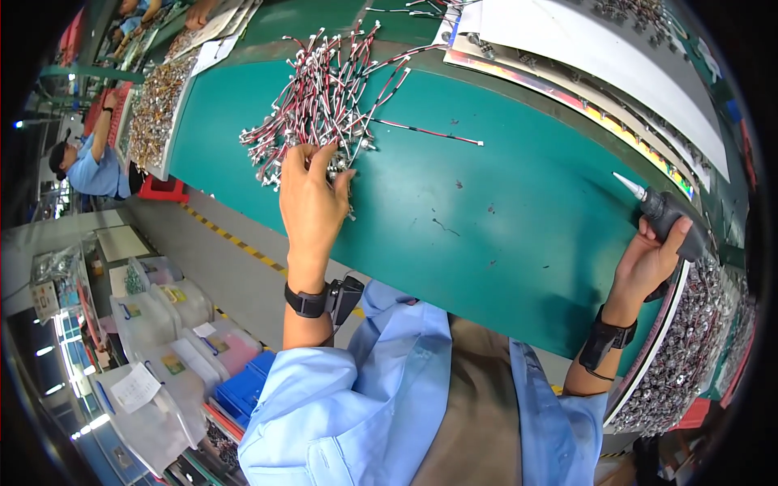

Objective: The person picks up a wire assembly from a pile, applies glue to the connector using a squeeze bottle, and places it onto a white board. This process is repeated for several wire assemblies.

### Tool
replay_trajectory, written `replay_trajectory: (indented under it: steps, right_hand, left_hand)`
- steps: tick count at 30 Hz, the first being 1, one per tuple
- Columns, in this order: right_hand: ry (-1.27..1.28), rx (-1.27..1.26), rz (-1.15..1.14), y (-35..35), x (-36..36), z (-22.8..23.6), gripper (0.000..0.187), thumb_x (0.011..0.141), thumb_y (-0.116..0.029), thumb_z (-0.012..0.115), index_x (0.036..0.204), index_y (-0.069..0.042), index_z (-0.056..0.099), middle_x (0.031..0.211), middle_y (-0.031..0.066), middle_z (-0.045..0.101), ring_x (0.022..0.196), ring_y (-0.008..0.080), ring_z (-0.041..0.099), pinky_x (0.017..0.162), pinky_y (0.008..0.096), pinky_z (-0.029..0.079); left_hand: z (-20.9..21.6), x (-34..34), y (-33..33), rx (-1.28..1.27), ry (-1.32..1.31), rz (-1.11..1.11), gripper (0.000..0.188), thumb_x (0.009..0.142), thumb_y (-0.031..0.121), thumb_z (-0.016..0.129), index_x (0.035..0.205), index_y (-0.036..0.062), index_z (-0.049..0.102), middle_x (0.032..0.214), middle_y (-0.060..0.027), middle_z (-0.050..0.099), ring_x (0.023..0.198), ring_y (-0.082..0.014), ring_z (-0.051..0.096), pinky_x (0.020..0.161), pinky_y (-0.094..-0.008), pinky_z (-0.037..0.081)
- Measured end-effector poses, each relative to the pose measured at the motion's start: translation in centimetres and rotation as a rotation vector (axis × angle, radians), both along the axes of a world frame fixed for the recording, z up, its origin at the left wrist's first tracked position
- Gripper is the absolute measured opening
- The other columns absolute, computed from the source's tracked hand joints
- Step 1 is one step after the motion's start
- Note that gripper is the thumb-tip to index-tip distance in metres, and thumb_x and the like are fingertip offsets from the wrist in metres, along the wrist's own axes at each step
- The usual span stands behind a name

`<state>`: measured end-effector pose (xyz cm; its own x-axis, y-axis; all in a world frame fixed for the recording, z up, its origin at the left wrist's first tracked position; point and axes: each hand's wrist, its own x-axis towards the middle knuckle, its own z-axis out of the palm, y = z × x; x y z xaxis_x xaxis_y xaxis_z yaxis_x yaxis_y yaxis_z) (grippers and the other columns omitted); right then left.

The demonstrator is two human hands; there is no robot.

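Note:
A heap of red, black and white wire leads with small white connectors and metal ends lies on the green tabletop. At its near edge is my left hand, its fingertips curled together among the metal ends. What they pinch is hidden by the fingers. Off to the right, my right hand is wrapped round a dark glue bottle with a pale tapered nozzle, which points up and to the left. The bottle is held above the table's right side, away from the heap. A single lead sticks out rightward from the heap.
Sheets and boards are stacked along the far right edge. A tray of metal parts stands at the right, another bin of parts at the far left. Plastic boxes stand lower left. A co-worker sits beyond.

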<state>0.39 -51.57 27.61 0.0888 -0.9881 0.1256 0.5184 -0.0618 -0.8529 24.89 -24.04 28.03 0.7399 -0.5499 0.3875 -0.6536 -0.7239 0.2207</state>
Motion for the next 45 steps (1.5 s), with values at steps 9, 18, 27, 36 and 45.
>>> replay_trajectory:
  steps: [9,18,27,36,45]
  right_hand:
    - [-0.025,-0.013,0.092,0.2,-0.2,0.3,0.024,0.086,-0.025,0.051,0.094,-0.003,0.05,0.084,0.0066,0.054,0.063,0.0081,0.044,0.053,0.0215,0.035]
    - [-0.027,0.004,0.054,0.4,-0.5,0.8,0.031,0.084,-0.029,0.054,0.099,-0.002,0.049,0.097,0.0132,0.056,0.058,0.0079,0.042,0.053,0.0209,0.035]
    - [-0.022,-0.065,0.086,0.2,-1.3,0.1,0.042,0.082,-0.034,0.056,0.107,-0.002,0.044,0.101,0.0144,0.055,0.067,0.0104,0.049,0.062,0.0231,0.04]
    - [0.083,-0.117,0.04,2.2,-0.6,-0.1,0.057,0.08,-0.039,0.056,0.117,0.0,0.038,0.107,0.0153,0.051,0.105,0.0247,0.049,0.088,0.0362,0.04]
    - [0.245,-0.325,0.069,3.3,-0.3,-0.4,0.066,0.076,-0.044,0.059,0.117,0.003,0.037,0.107,0.016,0.05,0.1,0.0257,0.051,0.089,0.0363,0.039]
  left_hand:
    - [-1.0,0.0,-1.2,0.079,-0.082,0.013,0.022,0.064,0.008,0.068,0.084,0.0039,0.06,0.086,-0.0099,0.046,0.08,-0.0264,0.049,0.063,-0.0339,0.043]
    - [2.2,-1.2,-3.8,-0.602,0.495,-0.137,0.013,0.075,0.002,0.059,0.088,0.0004,0.057,0.096,-0.0105,0.052,0.078,-0.0203,0.056,0.061,-0.0282,0.048]
    - [-0.2,-8.8,-14.9,-1.076,1.323,-0.463,0.018,0.079,-0.005,0.054,0.097,-0.0061,0.052,0.093,-0.0151,0.057,0.083,-0.0253,0.061,0.065,-0.0281,0.053]
    - [-2.0,-10.5,-14.5,-0.945,1.473,-0.476,0.015,0.079,-0.006,0.054,0.094,-0.0067,0.053,0.094,-0.0137,0.057,0.084,-0.0243,0.061,0.066,-0.0277,0.053]
    - [-2.5,-10.7,-14.4,-0.949,1.413,-0.543,0.014,0.078,-0.008,0.054,0.092,-0.007,0.053,0.088,-0.0124,0.057,0.076,-0.0194,0.061,0.064,-0.0264,0.053]
